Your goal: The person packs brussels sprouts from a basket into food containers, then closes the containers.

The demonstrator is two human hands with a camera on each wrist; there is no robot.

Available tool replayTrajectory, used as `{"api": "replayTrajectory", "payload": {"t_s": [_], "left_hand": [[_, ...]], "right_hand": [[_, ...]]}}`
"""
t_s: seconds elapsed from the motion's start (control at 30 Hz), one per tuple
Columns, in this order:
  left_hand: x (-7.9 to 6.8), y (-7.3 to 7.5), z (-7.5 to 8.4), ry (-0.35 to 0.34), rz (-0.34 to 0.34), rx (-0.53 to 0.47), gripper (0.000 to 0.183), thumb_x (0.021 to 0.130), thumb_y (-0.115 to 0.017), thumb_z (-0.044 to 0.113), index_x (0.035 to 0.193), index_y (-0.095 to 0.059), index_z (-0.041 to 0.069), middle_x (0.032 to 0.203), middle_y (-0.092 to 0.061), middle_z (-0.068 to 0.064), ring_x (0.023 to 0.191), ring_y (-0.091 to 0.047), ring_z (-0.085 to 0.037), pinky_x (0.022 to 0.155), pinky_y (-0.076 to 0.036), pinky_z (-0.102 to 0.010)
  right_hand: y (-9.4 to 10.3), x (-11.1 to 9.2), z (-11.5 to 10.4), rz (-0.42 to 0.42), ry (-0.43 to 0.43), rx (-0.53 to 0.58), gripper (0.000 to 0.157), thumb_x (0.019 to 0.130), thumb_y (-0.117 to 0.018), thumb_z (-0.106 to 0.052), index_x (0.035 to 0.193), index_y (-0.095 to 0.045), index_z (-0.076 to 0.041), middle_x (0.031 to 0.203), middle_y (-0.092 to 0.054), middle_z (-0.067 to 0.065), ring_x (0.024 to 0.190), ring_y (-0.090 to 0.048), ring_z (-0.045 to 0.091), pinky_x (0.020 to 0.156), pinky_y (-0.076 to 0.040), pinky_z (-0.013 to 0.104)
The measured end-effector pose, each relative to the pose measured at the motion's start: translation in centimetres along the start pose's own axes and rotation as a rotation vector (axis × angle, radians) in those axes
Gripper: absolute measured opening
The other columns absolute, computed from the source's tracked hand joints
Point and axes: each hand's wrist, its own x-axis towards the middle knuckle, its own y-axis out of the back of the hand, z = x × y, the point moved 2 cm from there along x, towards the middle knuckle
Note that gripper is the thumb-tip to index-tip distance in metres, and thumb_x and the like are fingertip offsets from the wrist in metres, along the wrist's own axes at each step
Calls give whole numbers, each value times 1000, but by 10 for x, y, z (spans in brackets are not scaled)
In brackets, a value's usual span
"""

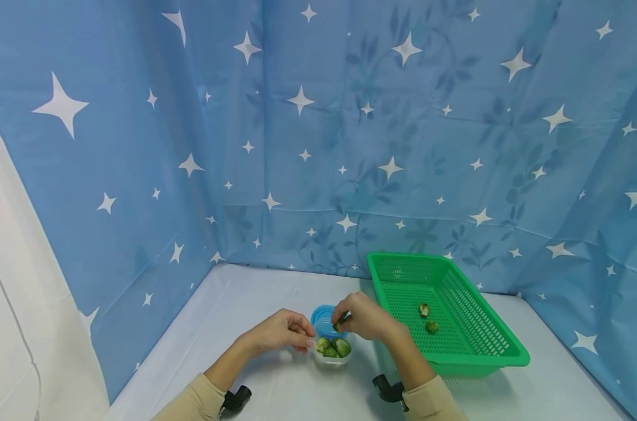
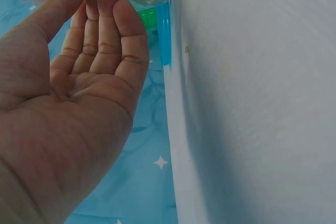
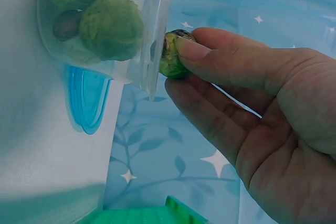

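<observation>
Where the tub (image 1: 331,361) stands: upright on the bench (image 1: 297,394), clear-walled, its top uncovered.
Sprouts (image 1: 330,348): several, green, heaped inside the tub.
Right hand (image 1: 368,317): over the tub, thumb and fingers pinching a single sprout (image 3: 173,65) near the rim; whether it touches the rim, I cannot tell.
Left hand (image 1: 277,332): at the tub's left side, fingers nearly straight and lying close together, thumb near their tips; contact with the tub's wall is hard to make out.
Lid (image 1: 318,310): blue, just beyond the tub.
Basket (image 1: 499,359): green, right of the tub, two sprouts lying inside.
Curtain (image 1: 307,134): blue with white stars, well beyond the tub.
</observation>
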Motion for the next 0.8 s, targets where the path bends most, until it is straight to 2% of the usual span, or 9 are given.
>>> {"api": "replayTrajectory", "payload": {"t_s": [0.3, 0.6, 0.8], "left_hand": [[-1, 0, 1, -4, -11, -3, 33, 95, -78, 17, 115, -70, -8, 93, -77, -2, 80, -75, -16, 82, -64, -42], [-3, -1, 4, -5, -5, 8, 31, 95, -77, 16, 114, -71, -7, 93, -77, -4, 80, -74, -17, 82, -64, -43], [-3, -1, 4, -3, -4, 10, 29, 96, -76, 15, 114, -71, -7, 93, -77, -4, 79, -74, -17, 81, -64, -43]], "right_hand": [[-3, 0, 0, -30, 6, -46, 21, 83, -78, 13, 91, -83, -7, 89, -79, 6, 81, -73, 11, 70, -58, 19], [-5, 1, -2, -58, 11, -70, 20, 82, -76, 15, 89, -82, -3, 88, -79, 7, 81, -75, 19, 70, -58, 20], [-6, 1, -3, -63, 9, -105, 20, 82, -76, 15, 90, -83, -2, 88, -80, 7, 82, -75, 19, 70, -58, 21]]}}
